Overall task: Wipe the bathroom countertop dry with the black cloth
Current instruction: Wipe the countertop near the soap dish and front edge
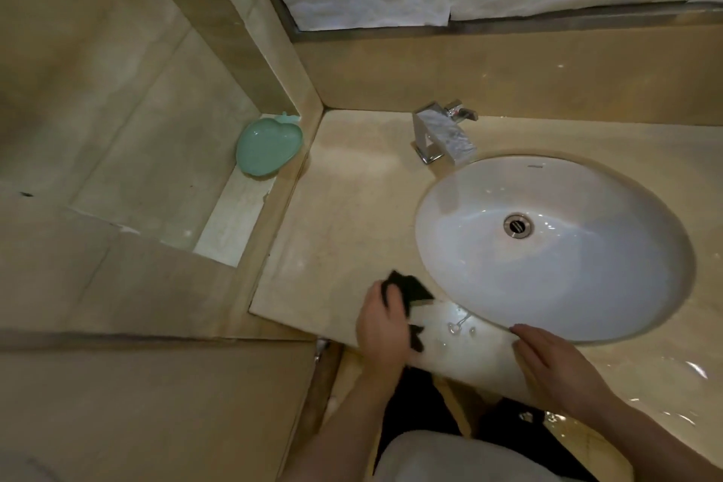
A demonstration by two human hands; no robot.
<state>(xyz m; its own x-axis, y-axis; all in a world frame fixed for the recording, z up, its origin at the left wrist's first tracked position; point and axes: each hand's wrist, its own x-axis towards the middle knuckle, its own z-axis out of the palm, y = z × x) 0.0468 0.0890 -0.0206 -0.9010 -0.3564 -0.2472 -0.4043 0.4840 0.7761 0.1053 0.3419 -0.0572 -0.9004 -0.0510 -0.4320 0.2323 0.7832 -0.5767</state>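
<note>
Seven items, listed from left to right.

1. Soap dish [269,147], pale green, on a lower ledge in the corner, well apart from the work.
2. Countertop [352,215], beige stone; the stretch left of the basin looks matt and mostly dry.
3. Left hand [381,329], at the front edge, fingers curled round the black cloth [409,288] and pressing it to the stone. Part of the cloth shows beyond the fingers, part trails below the thumb.
4. Water [454,327], a shining patch with beads, just right of the cloth, between both hands.
5. Faucet [438,133], chrome, at the back, near the basin rim.
6. Right hand [555,360], fingers straight and flat on the front strip beside the basin, holding nothing.
7. Sink [555,246], white oval, set in the countertop; more wet sheen lies on the stone at far right.

Handling note, as judgement: draw the cloth rightward through the puddle in overlapping passes, flat and firmly pressed, pushing water toward the basin rather than off the front edge; refold when soaked.
</note>
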